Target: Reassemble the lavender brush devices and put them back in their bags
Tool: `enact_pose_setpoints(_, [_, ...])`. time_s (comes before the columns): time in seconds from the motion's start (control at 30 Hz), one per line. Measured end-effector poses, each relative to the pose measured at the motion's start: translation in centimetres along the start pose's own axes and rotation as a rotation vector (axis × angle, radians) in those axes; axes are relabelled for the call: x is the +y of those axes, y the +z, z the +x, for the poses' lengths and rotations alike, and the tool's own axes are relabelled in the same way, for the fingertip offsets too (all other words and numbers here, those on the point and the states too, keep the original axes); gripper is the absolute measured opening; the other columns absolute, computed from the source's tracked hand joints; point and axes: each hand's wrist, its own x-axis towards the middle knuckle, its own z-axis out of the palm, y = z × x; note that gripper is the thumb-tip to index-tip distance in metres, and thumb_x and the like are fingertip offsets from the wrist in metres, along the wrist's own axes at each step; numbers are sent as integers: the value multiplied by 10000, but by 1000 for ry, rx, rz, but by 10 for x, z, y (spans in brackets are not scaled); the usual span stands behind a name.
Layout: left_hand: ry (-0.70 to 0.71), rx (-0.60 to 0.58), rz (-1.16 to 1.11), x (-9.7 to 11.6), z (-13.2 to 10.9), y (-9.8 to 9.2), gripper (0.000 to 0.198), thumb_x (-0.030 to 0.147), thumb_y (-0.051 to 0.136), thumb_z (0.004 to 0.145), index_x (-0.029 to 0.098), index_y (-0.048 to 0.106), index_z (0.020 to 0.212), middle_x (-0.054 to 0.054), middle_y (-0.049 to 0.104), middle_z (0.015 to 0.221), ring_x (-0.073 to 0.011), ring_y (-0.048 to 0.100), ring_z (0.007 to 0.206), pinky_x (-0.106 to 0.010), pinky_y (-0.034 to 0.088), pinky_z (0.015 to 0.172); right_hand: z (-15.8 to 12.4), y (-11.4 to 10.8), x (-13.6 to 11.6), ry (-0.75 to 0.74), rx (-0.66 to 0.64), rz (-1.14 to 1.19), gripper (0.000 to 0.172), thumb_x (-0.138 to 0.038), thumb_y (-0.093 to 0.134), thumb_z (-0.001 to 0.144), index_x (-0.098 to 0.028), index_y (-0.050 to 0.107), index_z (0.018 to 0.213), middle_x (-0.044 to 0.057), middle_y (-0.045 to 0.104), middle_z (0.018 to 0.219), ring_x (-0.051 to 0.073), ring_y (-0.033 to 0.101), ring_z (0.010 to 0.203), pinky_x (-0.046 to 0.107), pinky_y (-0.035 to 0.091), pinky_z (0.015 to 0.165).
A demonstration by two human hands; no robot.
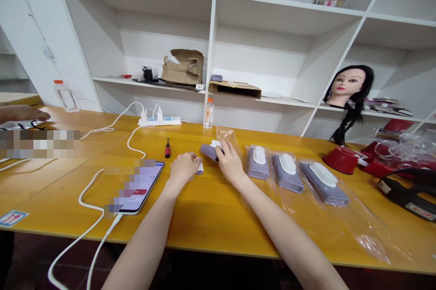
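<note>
My left hand is closed round a small white piece with a purple-grey end, just above or on the wooden table. To its right, my right hand grips a purple-grey folded cloth bundle with a white part on top; my fingers cover some of it. Behind that hand lies a clear plastic bag. Three similar bundles, each with a white oval piece on top, lie in clear bags to the right: the nearest bundle, the middle bundle and the far-right bundle.
A red-handled screwdriver and a charging phone lie left of my hands. Behind stand a power strip and a clear bottle. A tape dispenser lies right. Another person's hand is at far left.
</note>
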Motion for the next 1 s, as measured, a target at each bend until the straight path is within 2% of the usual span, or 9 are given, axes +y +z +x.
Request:
enact_pose_setpoints(0.2, [-7, 13, 6, 1, -2, -3, 324, 459, 474, 769, 246, 664, 923, -94, 698, 945, -301, 623, 937, -394, 439, 773, 12, -26, 15, 157, 232, 250, 305, -52, 356, 839, -169, 595, 990, 126, 566, 1201, 233, 512, 1128, 372, 425, 948])
enact_pose_setpoints(0.3, [37, 45, 2, 7, -7, -6, 389, 409, 510, 763, 249, 593, 1109, -94, 641, 1106, -298, 577, 1035, -417, 419, 852, 15, -45, 19, 245, 340, 417, 292, -79, 362, 833, -175, 614, 946, 108, 610, 1130, 209, 574, 1036, 333, 439, 916])
enact_pose_setpoints(0.47, [398, 326, 1, 29, -25, -6, 1003, 434, 690, 631, 275, 105, 1430, -90, 103, 1517, -338, 117, 1368, -526, 237, 1036, 15, -73, 16, 376, 429, 683, 260, -121, 397, 803, -177, 645, 858, 74, 677, 981, 191, 616, 930, 308, 456, 832])
enact_pose_setpoints(0.53, [508, 365, 27, 36, -32, -5, 982, 451, 688, 629, 272, 143, 1426, -80, 103, 1518, -357, 30, 1374, -580, 153, 1046, 13, -80, 11, 438, 379, 792, 241, -159, 424, 794, -176, 659, 844, 61, 690, 949, 188, 626, 882, 300, 460, 792])
enact_pose_setpoints(0.63, [576, 426, -56, 38, -37, -3, 798, 378, 650, 673, 265, 297, 1379, -91, 316, 1440, -347, 173, 1349, -560, 107, 1065, 13, -91, 3, 501, 264, 919, 216, -211, 471, 774, -171, 681, 811, 41, 702, 854, 188, 629, 821, 301, 452, 763])
enact_pose_setpoints(0.73, [595, 423, -364, 34, -35, 0, 795, 338, 702, 599, 259, 386, 1324, -86, 471, 1318, -305, 393, 1233, -456, 227, 1062, 15, -102, 2, 498, 133, 1090, 223, -300, 521, 761, -166, 693, 809, 29, 703, 815, 189, 624, 809, 300, 446, 739])
enact_pose_setpoints(0.83, [465, 347, -947, 31, -28, -1, 829, 352, 761, 503, 237, 451, 1263, -81, 551, 1228, -296, 493, 1135, -411, 357, 986, 18, -105, 7, 530, 135, 1258, 331, -416, 496, 790, -175, 675, 930, 45, 687, 993, 200, 608, 927, 302, 437, 760])
enact_pose_setpoints(0.93, [194, 71, -1625, 28, -20, -7, 575, 446, 675, 588, 177, 565, 1084, -85, 664, 957, -272, 623, 890, -387, 486, 788, 18, -86, 11, 556, 194, 1155, 374, -409, 402, 843, -162, 641, 991, 73, 654, 1085, 204, 591, 973, 321, 426, 802])
enact_pose_setpoints(1.0, [95, -114, -1923, 24, -16, -13, 516, 515, 589, 644, 166, 580, 1024, -76, 674, 815, -251, 646, 713, -376, 511, 647, 15, -63, 7, 437, -63, 902, 345, -307, 338, 863, -165, 638, 955, 69, 663, 1049, 187, 598, 920, 325, 430, 804])
